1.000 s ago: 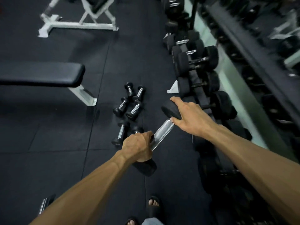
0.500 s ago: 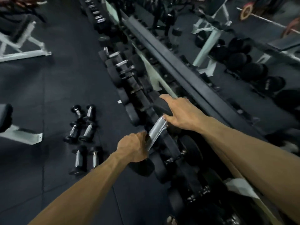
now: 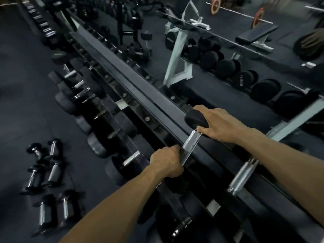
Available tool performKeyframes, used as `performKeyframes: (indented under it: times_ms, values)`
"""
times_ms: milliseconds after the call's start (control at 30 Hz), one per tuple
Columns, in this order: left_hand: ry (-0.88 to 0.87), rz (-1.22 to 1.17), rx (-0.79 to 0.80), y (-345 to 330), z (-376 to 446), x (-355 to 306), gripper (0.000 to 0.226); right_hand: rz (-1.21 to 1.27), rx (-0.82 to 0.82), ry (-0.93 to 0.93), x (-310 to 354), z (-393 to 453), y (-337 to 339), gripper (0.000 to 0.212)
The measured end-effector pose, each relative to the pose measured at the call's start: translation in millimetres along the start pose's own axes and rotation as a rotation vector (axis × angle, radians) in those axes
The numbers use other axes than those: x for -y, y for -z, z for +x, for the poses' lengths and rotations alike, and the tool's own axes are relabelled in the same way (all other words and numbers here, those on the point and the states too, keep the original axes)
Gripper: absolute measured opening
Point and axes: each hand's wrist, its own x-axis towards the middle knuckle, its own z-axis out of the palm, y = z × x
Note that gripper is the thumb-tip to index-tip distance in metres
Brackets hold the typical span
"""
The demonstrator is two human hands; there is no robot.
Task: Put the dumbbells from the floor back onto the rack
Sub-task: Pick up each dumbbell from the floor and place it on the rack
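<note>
1. Two hands are carrying one dumbbell [image 3: 190,144] over the top tier of the rack [image 3: 133,95]. The left hand [image 3: 166,163] is wrapped tight around the near end of the knurled chrome handle, and the right hand [image 3: 218,124] is lying over the far rubber head, fingers draped on it and thumb against the handle's end.
2. Doing this step well is looking like a matter of keeping the bar square across the two rails, so that each head is seating on its own rail, and lowering both ends together; the right fingers are sitting close to where head and rail would be meeting, so they are risking a pinch.
3. Six or so small dumbbells [image 3: 47,174] are lying in a loose cluster on the floor [image 3: 21,106] at the left, well apart from the rack, waiting their turn.
4. Much is staying unclear: the near head is hiding under the left hand and wrist, the slot beneath the dumbbell is being covered by it, and whether the far head is already touching the rail I cannot tell. Lower tiers are sinking into darkness and blur.
</note>
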Motion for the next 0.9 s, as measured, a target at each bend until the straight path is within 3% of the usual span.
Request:
performKeyframes:
  times_ms: [367,633,900]
  values:
    - [-0.002,0.034,0.066,-2,77,-41,0.048,0.053,0.01,-0.068,-87,23,-12,0.062]
    - [0.024,0.036,0.086,-7,113,-26,0.042,0.138,0.019,-0.158,-100,49,-43,0.061]
    - [0.028,-0.071,0.16,-4,124,-4,0.049,0.052,0.074,-0.153,-93,77,-42,0.061]
